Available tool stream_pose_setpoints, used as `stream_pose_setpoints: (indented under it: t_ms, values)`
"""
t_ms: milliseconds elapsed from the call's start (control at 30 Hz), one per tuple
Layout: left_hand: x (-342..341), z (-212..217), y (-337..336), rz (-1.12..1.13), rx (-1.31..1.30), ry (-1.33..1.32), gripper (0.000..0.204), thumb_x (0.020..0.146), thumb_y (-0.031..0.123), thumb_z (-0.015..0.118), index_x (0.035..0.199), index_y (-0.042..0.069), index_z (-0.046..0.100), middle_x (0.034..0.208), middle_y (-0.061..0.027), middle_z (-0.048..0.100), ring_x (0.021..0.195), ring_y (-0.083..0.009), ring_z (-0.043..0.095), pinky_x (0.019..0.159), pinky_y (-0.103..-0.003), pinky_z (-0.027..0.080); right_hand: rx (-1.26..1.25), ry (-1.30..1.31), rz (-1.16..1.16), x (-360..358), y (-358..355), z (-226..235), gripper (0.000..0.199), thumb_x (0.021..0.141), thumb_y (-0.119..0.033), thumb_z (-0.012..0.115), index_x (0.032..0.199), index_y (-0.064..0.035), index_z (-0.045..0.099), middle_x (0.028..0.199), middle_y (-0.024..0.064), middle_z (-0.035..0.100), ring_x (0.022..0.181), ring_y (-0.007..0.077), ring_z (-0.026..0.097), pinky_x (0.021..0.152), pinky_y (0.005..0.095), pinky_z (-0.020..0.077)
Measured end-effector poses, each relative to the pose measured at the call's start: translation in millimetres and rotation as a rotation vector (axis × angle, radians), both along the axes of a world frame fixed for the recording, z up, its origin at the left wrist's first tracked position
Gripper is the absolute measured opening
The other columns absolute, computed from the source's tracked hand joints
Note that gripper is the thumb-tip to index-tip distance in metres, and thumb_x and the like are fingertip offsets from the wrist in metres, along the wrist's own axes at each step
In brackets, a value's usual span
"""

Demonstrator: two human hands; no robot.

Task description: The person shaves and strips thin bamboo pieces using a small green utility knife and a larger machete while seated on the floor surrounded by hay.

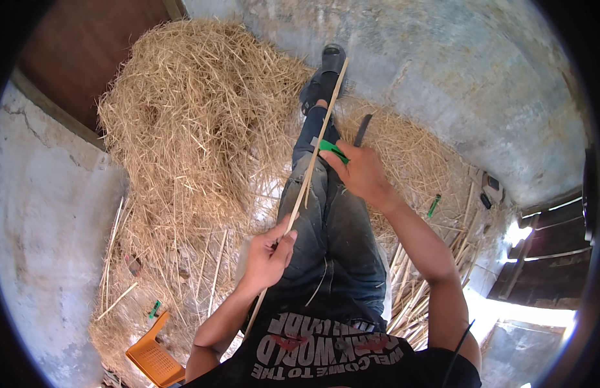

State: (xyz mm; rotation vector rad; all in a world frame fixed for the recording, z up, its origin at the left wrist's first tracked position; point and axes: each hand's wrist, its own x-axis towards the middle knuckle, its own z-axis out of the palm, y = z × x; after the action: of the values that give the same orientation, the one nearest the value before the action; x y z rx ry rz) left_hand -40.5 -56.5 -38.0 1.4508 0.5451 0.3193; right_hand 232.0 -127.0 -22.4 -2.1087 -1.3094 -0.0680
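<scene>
A long, thin pale strip of bamboo or wood (pixel 302 194) slants across my jeans, from beside my dark shoe (pixel 333 59) down to my waist. My left hand (pixel 269 257) pinches its lower part between thumb and fingers above my lap. Further along, over my knees, my right hand (pixel 361 173) grips a green-handled utility knife (pixel 332 150). The knife's short blade meets the strip, with the thumb close beside it. A thin curl of shaving hangs off the strip below the knife.
A big heap of straw-like shavings (pixel 196 123) lies left of my legs. A dark long blade (pixel 362 130) rests right of my knee. Loose strips (pixel 410 301) cover the floor at right. Green-handled cutters lie at left (pixel 155 309) and right (pixel 434 205), near an orange plastic chair (pixel 154 355).
</scene>
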Motion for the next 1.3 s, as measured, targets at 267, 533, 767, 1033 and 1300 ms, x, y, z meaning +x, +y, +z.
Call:
stream_pose_setpoints:
  t_ms: [267,533,767,1033,1300]
  values:
    - [-90.7,-24.0,-30.6,-0.35,0.209,-0.011,0.031,0.096,0.0,0.068,0.127,-0.003,0.068,0.091,-0.0056,0.075,0.073,-0.0051,0.06,0.068,-0.026,0.052,0.145,0.234,-0.829,243.6,-93.8,-70.5,0.045,0.107,-0.029,0.046,0.1,0.0076,0.07,0.086,0.0238,0.072,0.079,0.0401,0.066,0.078,0.0484,0.0503]
    - [-53.7,-32.3,5.1,-0.042,0.051,0.103,0.042,0.109,0.017,0.052,0.148,0.003,0.051,0.059,0.0076,0.041,0.049,-0.0019,0.037,0.047,-0.022,0.031,0.258,0.513,-0.643,190.4,-123.2,-61.6,0.053,0.104,-0.052,0.052,0.072,-0.0098,0.053,0.055,-0.0009,0.042,0.049,0.0101,0.038,0.052,0.0309,0.0343]
    - [26.2,-17.0,9.9,-0.034,-0.094,-0.098,0.044,0.11,0.022,0.051,0.149,0.003,0.05,0.06,0.0069,0.029,0.046,-0.0042,0.029,0.044,-0.024,0.024,0.002,0.399,-0.067,10.1,-67.6,-2.7,0.047,0.1,-0.05,0.061,0.111,-0.0066,0.073,0.081,0.0192,0.069,0.079,0.0282,0.069,0.075,0.0417,0.052]
    - [40.9,-16.9,-0.4,-0.048,-0.138,-0.133,0.042,0.108,0.022,0.055,0.145,0.001,0.054,0.059,0.0065,0.035,0.045,-0.0038,0.032,0.044,-0.024,0.024,-0.092,0.149,0.263,-64.2,-48.4,8.9,0.044,0.097,-0.048,0.064,0.084,-0.0053,0.066,0.064,0.0214,0.063,0.063,0.0441,0.065,0.06,0.0516,0.051]
    - [3.5,-27.7,-12.8,0.02,0.193,0.095,0.036,0.102,0.015,0.063,0.133,-0.003,0.063,0.076,0.0069,0.053,0.064,-0.0012,0.039,0.054,-0.021,0.035,-0.148,0.112,0.102,-4.2,-46.3,-13.7,0.047,0.1,-0.048,0.06,0.082,-0.0055,0.066,0.067,0.0227,0.064,0.066,0.044,0.066,0.059,0.0516,0.0506]
